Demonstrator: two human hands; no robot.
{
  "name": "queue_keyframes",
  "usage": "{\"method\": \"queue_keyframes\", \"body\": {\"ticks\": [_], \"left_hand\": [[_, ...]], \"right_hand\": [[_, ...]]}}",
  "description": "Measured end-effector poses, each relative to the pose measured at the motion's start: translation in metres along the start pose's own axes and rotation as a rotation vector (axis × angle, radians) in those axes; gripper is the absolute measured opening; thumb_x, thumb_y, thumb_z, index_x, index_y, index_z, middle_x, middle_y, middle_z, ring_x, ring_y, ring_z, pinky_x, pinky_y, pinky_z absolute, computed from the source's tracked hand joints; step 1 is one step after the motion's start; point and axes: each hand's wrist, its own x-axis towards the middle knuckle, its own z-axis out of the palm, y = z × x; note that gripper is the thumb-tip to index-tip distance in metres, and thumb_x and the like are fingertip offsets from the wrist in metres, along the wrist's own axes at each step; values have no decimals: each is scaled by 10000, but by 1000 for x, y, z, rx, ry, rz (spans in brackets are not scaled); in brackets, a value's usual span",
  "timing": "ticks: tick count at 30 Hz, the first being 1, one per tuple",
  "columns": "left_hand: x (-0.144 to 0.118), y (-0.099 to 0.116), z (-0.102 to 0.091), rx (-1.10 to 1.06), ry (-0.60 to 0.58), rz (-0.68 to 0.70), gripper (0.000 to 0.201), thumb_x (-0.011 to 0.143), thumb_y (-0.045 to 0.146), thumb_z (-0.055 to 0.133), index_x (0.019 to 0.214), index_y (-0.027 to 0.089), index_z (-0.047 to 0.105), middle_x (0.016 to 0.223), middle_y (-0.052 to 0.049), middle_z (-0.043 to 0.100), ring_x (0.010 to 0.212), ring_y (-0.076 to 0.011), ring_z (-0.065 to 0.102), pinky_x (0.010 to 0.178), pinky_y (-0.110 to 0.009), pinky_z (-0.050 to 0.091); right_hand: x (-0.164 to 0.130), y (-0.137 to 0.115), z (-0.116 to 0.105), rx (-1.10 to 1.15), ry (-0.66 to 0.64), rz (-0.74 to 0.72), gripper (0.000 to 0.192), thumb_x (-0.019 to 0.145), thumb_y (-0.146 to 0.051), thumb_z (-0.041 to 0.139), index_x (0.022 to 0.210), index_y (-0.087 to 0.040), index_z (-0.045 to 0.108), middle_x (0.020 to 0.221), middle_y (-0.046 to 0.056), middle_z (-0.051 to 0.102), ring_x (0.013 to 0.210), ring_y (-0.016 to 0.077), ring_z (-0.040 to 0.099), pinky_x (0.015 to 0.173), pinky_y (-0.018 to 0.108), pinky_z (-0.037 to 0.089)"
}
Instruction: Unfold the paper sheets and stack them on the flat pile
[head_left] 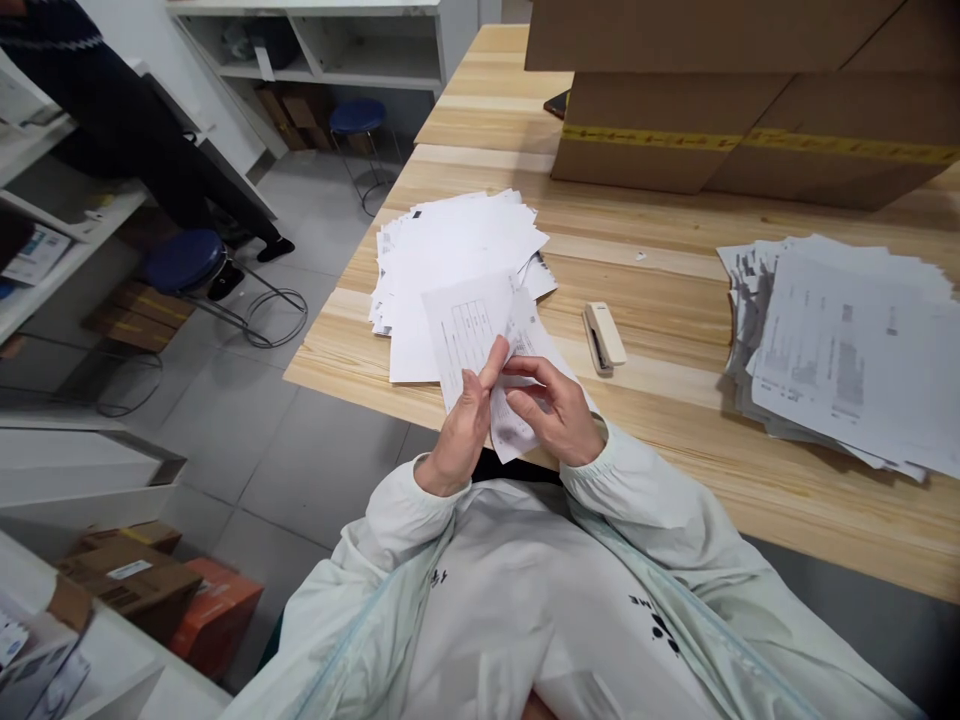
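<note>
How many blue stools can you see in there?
2. The far blue stool stands by the white shelves; the near blue stool is beside the standing person's legs. More could be hidden under the table.

A: can anyone actually read anything here?

B: barely lol. The light shirt [517, 590] has dark lettering [641, 601] on it, and one bit looks like "ME", but I wouldn't swear to it.

A: what about the held sheets [461, 335]?

B: printed lines and a table grid, way too tiny. Same for the paper stack [847, 340] on the right. The yellow tape [652, 138] on the cardboard boxes [637, 100] has markings, unreadable. White label [129, 569] on the brown carton [124, 597], lower left? Nope.
</note>
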Motion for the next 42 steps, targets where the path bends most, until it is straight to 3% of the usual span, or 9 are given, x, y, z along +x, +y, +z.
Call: {"method": "queue_keyframes", "body": {"ticks": [6,13,17,24,32,37,42], "left_hand": [[-5,0,7,-155,-39,-93,739,944,731,228,1542,317,360,1664,44,244,1567,-221,126,1291,-410,108],[-8,-2,9,-191,-72,-95,792,932,742,249,1602,347,96,1632,19,337,1554,-212,193,1284,-416,136],[-9,-6,8,-125,-64,-68,769,928,739,294,1592,376,158,1642,30,313,1529,-243,273,1282,-421,160],[-9,-9,6,-1,-33,-35,712,926,742,283,1550,400,307,1642,61,309,1564,-241,148,1290,-424,134],[-8,-9,1,-90,-25,-77,737,964,686,289,1598,340,142,1596,-4,407,1546,-210,221,1281,-427,135],[-7,-4,2,-100,22,-91,749,976,660,314,1602,278,159,1555,-40,468,1527,-202,279,1267,-407,176],[-6,-2,1,-117,84,-115,654,1005,590,339,1580,292,250,1507,-45,529,1506,-225,329,1254,-459,216]], "right_hand": [[0,7,1,110,91,115,402,765,-461,794,1037,-210,637,1060,74,698,996,213,700,808,357,625],[1,6,0,166,176,158,339,748,-411,816,939,-218,613,911,27,685,840,166,696,731,315,617],[0,7,0,169,180,160,339,744,-399,820,936,-216,609,910,19,669,828,158,694,715,303,608],[-1,11,-1,147,158,143,277,823,-397,753,982,-215,617,943,37,685,858,168,702,728,309,587],[-3,11,-1,154,139,139,248,856,-399,719,1003,-221,629,966,34,696,871,166,701,761,319,587],[-3,12,-2,130,135,141,243,864,-403,709,1014,-226,637,976,34,695,886,173,702,793,338,601],[-4,13,-2,126,126,145,244,876,-418,690,1016,-226,634,967,33,700,880,177,701,800,355,613]]}}
